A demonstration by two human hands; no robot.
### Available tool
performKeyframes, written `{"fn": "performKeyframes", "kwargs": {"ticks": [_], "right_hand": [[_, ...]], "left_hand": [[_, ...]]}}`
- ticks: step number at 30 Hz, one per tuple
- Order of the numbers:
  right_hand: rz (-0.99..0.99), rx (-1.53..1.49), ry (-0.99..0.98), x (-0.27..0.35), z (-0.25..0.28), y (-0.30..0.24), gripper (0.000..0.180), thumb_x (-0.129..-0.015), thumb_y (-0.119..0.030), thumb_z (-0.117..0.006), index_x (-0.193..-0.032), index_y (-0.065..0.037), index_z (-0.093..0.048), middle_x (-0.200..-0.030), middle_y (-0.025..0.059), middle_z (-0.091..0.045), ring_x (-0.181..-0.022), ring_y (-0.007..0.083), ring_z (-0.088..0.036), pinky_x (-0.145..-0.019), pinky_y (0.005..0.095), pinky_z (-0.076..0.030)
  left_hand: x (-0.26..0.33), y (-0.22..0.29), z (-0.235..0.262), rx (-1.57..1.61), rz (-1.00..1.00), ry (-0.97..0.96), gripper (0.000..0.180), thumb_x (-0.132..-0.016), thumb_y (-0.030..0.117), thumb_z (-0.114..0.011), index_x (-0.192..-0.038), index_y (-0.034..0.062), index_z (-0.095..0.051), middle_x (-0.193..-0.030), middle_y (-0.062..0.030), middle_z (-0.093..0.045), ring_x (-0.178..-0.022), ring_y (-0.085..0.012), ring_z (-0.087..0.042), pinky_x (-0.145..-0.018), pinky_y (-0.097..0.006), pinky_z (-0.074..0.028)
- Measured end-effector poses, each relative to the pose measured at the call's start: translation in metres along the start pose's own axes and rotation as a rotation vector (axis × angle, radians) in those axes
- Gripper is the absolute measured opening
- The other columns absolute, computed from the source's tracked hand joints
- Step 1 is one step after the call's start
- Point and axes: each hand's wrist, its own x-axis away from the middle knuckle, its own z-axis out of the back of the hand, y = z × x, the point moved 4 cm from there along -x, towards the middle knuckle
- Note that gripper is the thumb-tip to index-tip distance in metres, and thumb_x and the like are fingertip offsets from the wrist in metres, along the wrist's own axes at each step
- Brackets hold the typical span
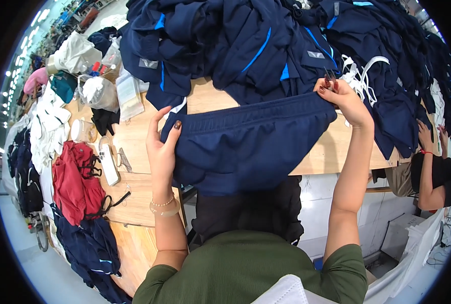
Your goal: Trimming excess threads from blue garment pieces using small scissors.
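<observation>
Wooden tabletop (209,97) behind; navy garment (240,154) sagging below its gathered waistband (250,114).

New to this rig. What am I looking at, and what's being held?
No robot here, just a person's bare hands. The single picture comes from a fisheye camera on their head, looking down, so straight edges bend. The left hand and right hand hold a navy garment by its gathered band, one at each end; a small dark pointed tool juts from the right. On the wooden table lie heaped navy clothes, a red garment and a white phone.
</observation>
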Motion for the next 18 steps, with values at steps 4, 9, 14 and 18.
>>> {"fn": "performKeyframes", "kwargs": {"ticks": [4,9,14,18], "right_hand": [[-0.015,-0.096,0.052,-0.005,-0.001,0.023,0.013,-0.089,-0.022,-0.065,-0.085,-0.009,-0.066,-0.067,-0.0128,-0.05,-0.056,-0.0017,-0.036,-0.05,0.0187,-0.023],[-0.021,-0.132,0.012,-0.008,0.0,0.033,0.013,-0.089,-0.022,-0.065,-0.085,-0.009,-0.066,-0.066,-0.0129,-0.049,-0.056,-0.0016,-0.035,-0.05,0.0189,-0.022],[-0.031,-0.139,0.021,-0.008,0.002,0.038,0.014,-0.089,-0.024,-0.066,-0.087,-0.011,-0.066,-0.066,-0.0134,-0.05,-0.056,-0.0021,-0.036,-0.05,0.0182,-0.022],[-0.069,-0.171,0.016,-0.007,-0.002,0.027,0.011,-0.09,-0.018,-0.064,-0.089,-0.007,-0.066,-0.074,-0.0098,-0.056,-0.064,-0.0006,-0.044,-0.058,0.0169,-0.033]], "left_hand": [[-0.006,-0.01,-0.003,0.061,0.063,-0.013,0.037,-0.088,-0.002,-0.06,-0.124,-0.0003,-0.054,-0.107,-0.0047,-0.06,-0.089,-0.0063,-0.058,-0.081,-0.019,-0.045],[-0.013,-0.011,-0.005,0.035,0.077,-0.018,0.035,-0.089,0.0,-0.06,-0.124,0.0011,-0.055,-0.1,-0.0038,-0.063,-0.09,-0.0054,-0.058,-0.079,-0.017,-0.045],[-0.015,-0.013,-0.009,0.011,0.089,-0.029,0.034,-0.09,0.001,-0.06,-0.124,0.0017,-0.054,-0.097,-0.0032,-0.063,-0.088,-0.0046,-0.058,-0.078,-0.017,-0.044],[-0.018,-0.02,-0.013,-0.035,0.14,-0.068,0.042,-0.086,0.004,-0.066,-0.126,0.0031,-0.053,-0.106,-0.0087,-0.062,-0.099,-0.0136,-0.059,-0.084,-0.023,-0.046]]}}
